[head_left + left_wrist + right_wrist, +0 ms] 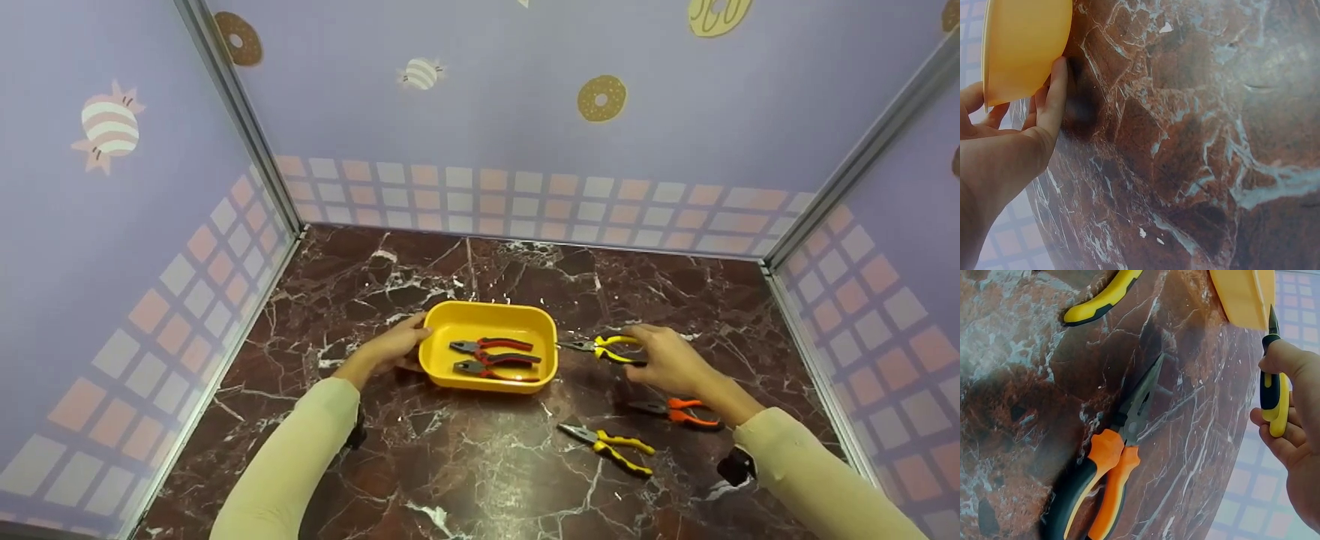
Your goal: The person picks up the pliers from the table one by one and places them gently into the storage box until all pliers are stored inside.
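Head view, right of centre: the yellow-and-black needle-nose pliers [600, 348] point left, tips close to the right end of the yellow bin [487, 310], their handles held between thumb and fingers of the right hand [667, 360], a grip that should be firm and level so the tips clear the rim. Left of centre, the left hand [394, 346] holds the bin's left end, and even pressure there would best stop sliding. Inside lie two red-and-black combination pliers [484, 346], while orange-and-black pliers [679, 409] at lower right call for wrist clearance.
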{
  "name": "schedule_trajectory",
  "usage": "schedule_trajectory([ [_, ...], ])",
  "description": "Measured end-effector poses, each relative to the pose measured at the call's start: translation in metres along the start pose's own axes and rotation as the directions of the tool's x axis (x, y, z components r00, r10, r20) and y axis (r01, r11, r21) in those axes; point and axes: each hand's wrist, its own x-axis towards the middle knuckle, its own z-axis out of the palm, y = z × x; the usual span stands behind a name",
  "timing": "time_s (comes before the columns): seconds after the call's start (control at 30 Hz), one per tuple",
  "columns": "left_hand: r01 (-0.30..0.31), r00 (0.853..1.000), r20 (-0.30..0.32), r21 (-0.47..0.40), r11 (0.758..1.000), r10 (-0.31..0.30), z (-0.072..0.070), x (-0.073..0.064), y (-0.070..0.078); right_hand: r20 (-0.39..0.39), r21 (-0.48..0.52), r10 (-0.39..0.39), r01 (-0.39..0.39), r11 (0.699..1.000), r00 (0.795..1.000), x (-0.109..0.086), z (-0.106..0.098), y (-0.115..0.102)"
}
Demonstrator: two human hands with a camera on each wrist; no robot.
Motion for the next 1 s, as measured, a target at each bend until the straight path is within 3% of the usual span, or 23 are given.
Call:
schedule_trajectory([
  [0.23, 0.005, 1.0, 0.029, -0.008, 1.0, -0.004, -0.001, 0.001, -0.002, -0.004, 0.006, -0.003, 0.003, 1.0, 1.0, 0.005, 0.005, -0.004],
  [0.43, -0.006, 1.0, 0.007, -0.012, 1.0, 0.007, 0.001, 0.001, 0.0, -0.006, 0.004, 0.014, -0.014, 1.0, 1.0, 0.01, 0.009, -0.008],
  [0.7, -0.075, 0.995, -0.063, -0.009, 0.997, 0.074, 0.007, 0.003, 0.001, -0.024, 0.027, 0.01, -0.01, 1.0, 1.0, 0.015, 0.011, -0.011],
  [1.0, -0.119, 0.99, -0.068, 0.043, 0.992, 0.122, 0.005, 0.009, -0.002, -0.021, 0.035, 0.034, -0.033, 0.999, 0.999, 0.017, 0.01, -0.012],
])
